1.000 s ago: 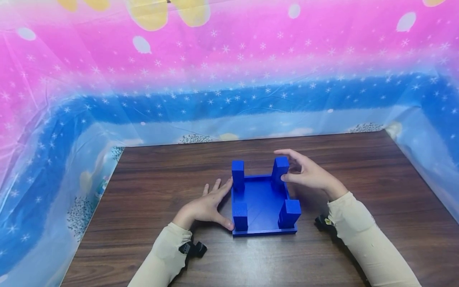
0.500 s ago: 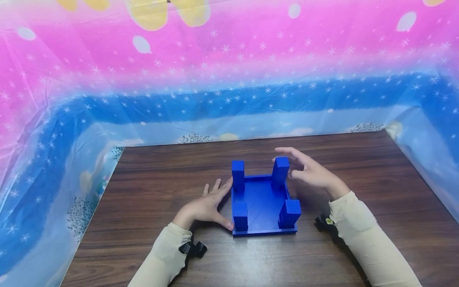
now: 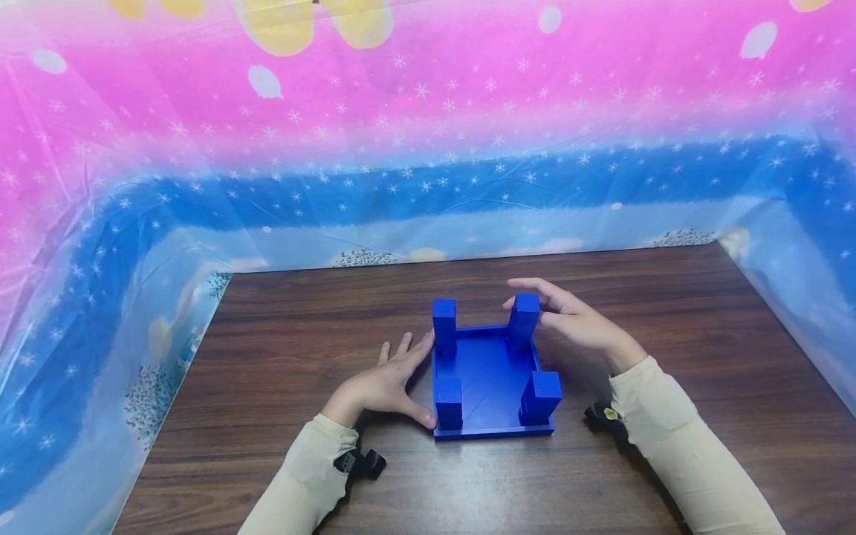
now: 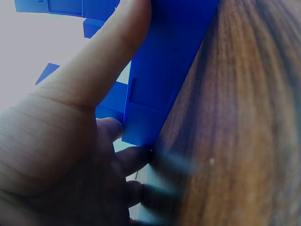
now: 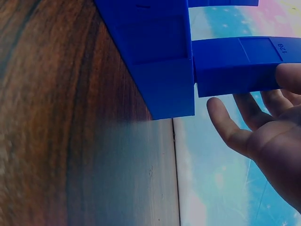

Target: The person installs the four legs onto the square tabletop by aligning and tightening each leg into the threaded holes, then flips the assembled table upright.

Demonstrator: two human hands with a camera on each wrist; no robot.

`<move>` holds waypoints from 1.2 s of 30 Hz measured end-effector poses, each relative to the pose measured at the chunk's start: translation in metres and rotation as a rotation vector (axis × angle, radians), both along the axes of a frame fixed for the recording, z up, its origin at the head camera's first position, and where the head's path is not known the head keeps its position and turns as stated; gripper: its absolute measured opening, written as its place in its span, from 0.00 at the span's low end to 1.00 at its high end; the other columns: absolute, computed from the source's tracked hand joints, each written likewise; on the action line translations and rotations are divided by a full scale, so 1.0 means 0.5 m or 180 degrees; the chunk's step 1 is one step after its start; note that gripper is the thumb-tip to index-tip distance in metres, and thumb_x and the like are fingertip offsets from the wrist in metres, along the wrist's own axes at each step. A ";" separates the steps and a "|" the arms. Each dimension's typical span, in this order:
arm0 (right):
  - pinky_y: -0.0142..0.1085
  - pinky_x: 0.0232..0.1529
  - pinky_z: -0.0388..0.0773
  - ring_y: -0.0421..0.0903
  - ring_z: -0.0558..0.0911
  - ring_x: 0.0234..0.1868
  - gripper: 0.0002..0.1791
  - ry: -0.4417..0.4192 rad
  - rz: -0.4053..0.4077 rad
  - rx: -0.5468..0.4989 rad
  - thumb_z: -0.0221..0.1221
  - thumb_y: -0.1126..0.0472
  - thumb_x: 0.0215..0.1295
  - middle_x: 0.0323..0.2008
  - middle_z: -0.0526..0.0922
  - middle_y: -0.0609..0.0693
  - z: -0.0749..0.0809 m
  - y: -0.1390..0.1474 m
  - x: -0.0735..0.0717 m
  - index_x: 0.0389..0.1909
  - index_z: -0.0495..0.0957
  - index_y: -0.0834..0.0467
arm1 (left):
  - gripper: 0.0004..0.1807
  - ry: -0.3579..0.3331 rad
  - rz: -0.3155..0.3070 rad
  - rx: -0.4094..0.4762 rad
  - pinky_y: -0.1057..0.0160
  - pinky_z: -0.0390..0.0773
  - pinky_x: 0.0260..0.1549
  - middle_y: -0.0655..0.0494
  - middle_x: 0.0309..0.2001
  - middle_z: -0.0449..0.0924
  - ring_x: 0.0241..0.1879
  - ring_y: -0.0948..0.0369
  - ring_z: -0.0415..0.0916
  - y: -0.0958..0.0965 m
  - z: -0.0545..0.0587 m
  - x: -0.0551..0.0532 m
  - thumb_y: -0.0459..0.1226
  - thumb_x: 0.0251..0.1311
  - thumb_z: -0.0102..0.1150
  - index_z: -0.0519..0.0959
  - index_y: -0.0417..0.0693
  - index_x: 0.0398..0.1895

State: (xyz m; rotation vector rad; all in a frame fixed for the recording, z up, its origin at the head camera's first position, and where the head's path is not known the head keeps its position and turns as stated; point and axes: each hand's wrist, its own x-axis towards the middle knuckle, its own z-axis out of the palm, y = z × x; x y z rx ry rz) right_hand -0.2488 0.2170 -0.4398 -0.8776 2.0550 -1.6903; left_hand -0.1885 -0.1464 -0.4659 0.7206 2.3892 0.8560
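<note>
A blue square base [image 3: 488,386] with a low raised rim lies on the table, a rectangular blue post standing at each corner. My left hand [image 3: 377,383] rests along its left side with spread fingers; the thumb touches near the front corner, the index finger near the back one. In the left wrist view the thumb [image 4: 113,52] lies against the base's side wall [image 4: 160,89]. My right hand [image 3: 582,323] is at the back right post [image 3: 524,323], thumb against its right side and fingers reaching behind it. The right wrist view shows this post [image 5: 240,66] marked with a number, fingers loosely bent.
The brown wood-grain table [image 3: 301,312] runs under everything. A pink and blue patterned cloth [image 3: 428,148] hangs around its back and sides. Each wrist wears a black camera strap, the left one [image 3: 361,464] and the right one [image 3: 602,416].
My right thumb has moved from the front of the back right post to its right side, and the hand has shifted slightly. My left hand and the base have stayed put.
</note>
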 end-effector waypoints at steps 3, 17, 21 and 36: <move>0.41 0.56 0.83 0.61 0.79 0.65 0.31 -0.0015 -0.0060 0.0055 0.49 0.71 0.79 0.66 0.73 0.76 0.003 -0.002 0.001 0.80 0.60 0.59 | 0.80 0.0014 -0.0001 -0.0005 0.40 0.16 0.75 0.53 0.87 0.32 0.83 0.50 0.16 0.000 0.000 -0.001 0.57 0.44 0.85 0.33 0.52 0.87; 0.41 0.50 0.83 0.46 0.82 0.49 0.36 0.0028 -0.0100 0.0092 0.49 0.77 0.70 0.63 0.75 0.67 0.001 0.003 0.000 0.80 0.57 0.65 | 0.80 0.0017 -0.0003 0.0001 0.40 0.16 0.75 0.53 0.86 0.33 0.83 0.50 0.16 0.001 -0.002 -0.003 0.57 0.44 0.85 0.32 0.52 0.87; 0.39 0.46 0.81 0.52 0.79 0.56 0.38 0.0082 -0.0146 0.0139 0.50 0.78 0.67 0.72 0.67 0.70 0.002 0.003 0.000 0.80 0.59 0.64 | 0.80 0.0006 0.0008 0.0018 0.40 0.16 0.75 0.53 0.87 0.33 0.83 0.50 0.16 0.001 -0.002 -0.003 0.57 0.44 0.85 0.33 0.52 0.87; 0.48 0.76 0.62 0.58 0.49 0.84 0.39 0.0222 -0.0234 0.0275 0.57 0.78 0.66 0.81 0.60 0.57 -0.002 0.002 0.002 0.78 0.62 0.60 | 0.80 0.0000 0.0009 0.0018 0.40 0.16 0.75 0.53 0.87 0.33 0.83 0.51 0.16 0.000 -0.002 0.000 0.57 0.44 0.85 0.33 0.52 0.87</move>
